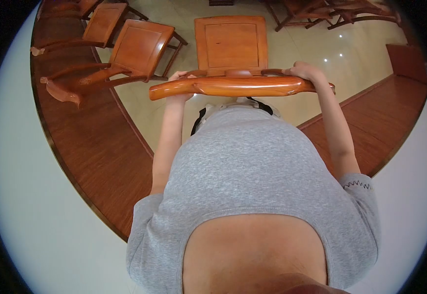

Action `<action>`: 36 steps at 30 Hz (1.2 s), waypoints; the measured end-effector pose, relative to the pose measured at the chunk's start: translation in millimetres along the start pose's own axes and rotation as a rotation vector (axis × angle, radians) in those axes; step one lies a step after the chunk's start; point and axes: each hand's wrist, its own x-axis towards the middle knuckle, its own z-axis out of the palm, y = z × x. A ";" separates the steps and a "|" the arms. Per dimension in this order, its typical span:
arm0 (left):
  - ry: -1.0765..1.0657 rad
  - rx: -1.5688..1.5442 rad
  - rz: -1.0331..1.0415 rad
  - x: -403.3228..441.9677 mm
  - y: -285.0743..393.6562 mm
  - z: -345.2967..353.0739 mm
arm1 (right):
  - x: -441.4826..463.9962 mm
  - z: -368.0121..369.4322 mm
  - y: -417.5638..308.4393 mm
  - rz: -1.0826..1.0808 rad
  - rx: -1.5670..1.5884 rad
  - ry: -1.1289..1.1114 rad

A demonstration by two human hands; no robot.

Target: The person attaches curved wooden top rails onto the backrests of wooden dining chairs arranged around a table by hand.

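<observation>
A polished orange-brown wooden chair stands in front of my body, its curved top rail [233, 86] nearest me and its square seat [231, 44] beyond. At the left end of the chair back, my left hand [179, 88] has its fingers wrapped round the wood, partly hidden behind the rail. On the right side my right hand [306, 71] is closed over the chair's frame just beyond the rail, with the wrist bent inward. The chair's legs are hidden under the seat and back.
More wooden chairs [142, 46] stand in a row at the left, with other wooden furniture [311, 11] at the top right. Dark wood panelling [96, 147] runs along both sides of the glossy tiled floor [292, 49]. Pale walls [32, 147] lie outside it.
</observation>
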 end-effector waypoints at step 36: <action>-0.247 -0.136 -0.297 -31.8 11.0 24.4 | 25.9 -39.1 -10.8 -0.533 -0.054 0.213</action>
